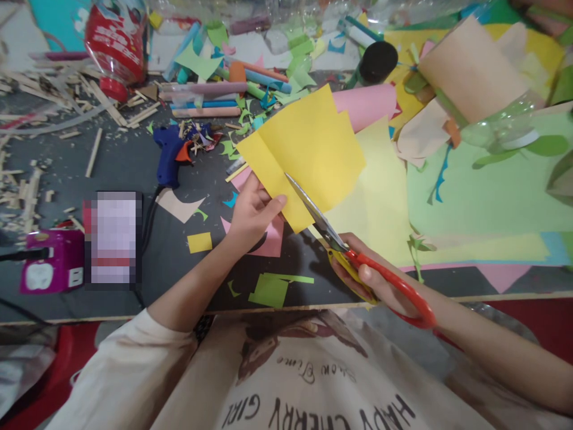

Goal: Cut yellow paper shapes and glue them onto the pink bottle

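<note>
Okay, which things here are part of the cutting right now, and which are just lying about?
In use:
yellow paper, in the left hand
scissors, in the right hand

Apparently just lying about:
blue glue gun
red-labelled bottle
purple box
green paper piece

Left fingers (272,209) pinch yellow paper (313,146); right fingers (366,273) hold red-handled scissors (323,225).

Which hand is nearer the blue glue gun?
Left. The left hand is right of the glue gun, pinching yellow paper; the right hand is farther right, holding scissors.
</note>
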`<state>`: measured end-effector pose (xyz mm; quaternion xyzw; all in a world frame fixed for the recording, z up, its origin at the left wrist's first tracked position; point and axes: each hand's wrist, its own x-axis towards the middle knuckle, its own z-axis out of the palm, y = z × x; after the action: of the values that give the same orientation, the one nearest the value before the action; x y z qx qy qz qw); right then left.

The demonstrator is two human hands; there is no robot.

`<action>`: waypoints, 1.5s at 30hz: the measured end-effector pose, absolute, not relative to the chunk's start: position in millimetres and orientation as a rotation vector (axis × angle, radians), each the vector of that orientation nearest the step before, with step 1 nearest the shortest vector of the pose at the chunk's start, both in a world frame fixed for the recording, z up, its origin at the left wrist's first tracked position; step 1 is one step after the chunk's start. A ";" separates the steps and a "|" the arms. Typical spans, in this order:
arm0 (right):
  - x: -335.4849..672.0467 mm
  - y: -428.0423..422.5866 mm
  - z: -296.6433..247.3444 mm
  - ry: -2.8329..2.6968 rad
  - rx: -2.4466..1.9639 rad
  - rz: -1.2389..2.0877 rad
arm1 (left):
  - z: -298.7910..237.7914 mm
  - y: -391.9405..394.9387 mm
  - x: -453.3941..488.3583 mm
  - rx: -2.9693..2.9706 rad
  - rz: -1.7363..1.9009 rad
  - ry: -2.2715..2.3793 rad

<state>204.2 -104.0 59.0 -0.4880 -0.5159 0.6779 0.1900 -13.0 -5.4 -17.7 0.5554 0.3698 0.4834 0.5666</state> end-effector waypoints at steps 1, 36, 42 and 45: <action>203.2 -103.8 59.4 -1.415 -1.380 1.921 | -17.6 -5.4 -13.2 1.306 1.131 0.877; 209.6 -121.1 48.6 -1.361 -1.179 2.038 | -6.1 -12.3 -8.2 1.185 0.981 0.834; 200.0 -121.1 47.5 -1.293 -1.238 1.971 | -5.8 -13.6 -6.9 1.149 0.946 0.802; 197.8 -120.9 46.2 -1.284 -1.215 1.967 | -7.4 -12.9 -8.4 1.138 0.935 0.797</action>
<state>197.8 -120.9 46.2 -0.4452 -0.4707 0.7210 0.2457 -8.4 -12.9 -7.4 0.5049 0.3535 0.4147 0.6694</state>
